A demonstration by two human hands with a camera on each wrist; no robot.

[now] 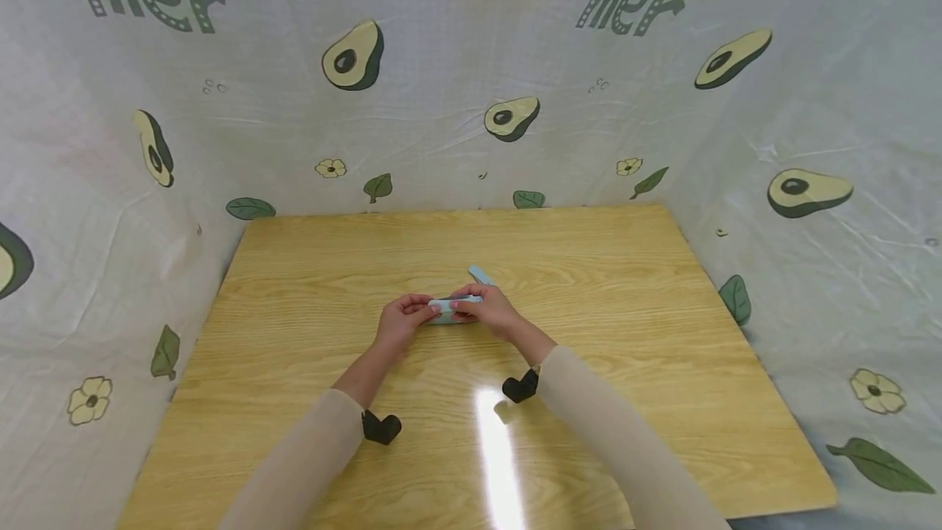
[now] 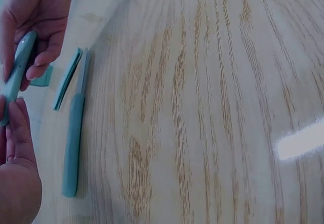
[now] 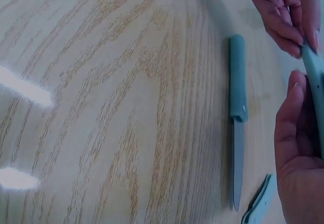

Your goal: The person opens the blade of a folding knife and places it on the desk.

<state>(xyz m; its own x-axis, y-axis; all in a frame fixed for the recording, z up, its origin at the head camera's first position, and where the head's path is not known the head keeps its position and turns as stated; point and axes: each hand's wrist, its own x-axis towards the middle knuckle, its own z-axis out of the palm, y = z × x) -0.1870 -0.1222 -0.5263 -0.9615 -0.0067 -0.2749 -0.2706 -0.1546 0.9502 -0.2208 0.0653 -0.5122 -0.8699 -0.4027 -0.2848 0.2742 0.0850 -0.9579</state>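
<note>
Between both hands is a slim, curved light-teal piece with a small dark dot on its side, shaped like a handle; its exact kind I cannot tell. My left hand pinches one end between thumb and fingers. At the other end, my right hand holds it, fingers curled around. Just on the near side of the hands, a knife with a teal handle lies on the table, bare blade pointing right. A slim teal piece with two layers lies beside the blade tip, below the right hand.
Another light-teal piece lies beyond the right hand, partly hidden by it. The wooden table is backed and flanked by a printed cloth. A bright light reflection shows on the near part of the tabletop.
</note>
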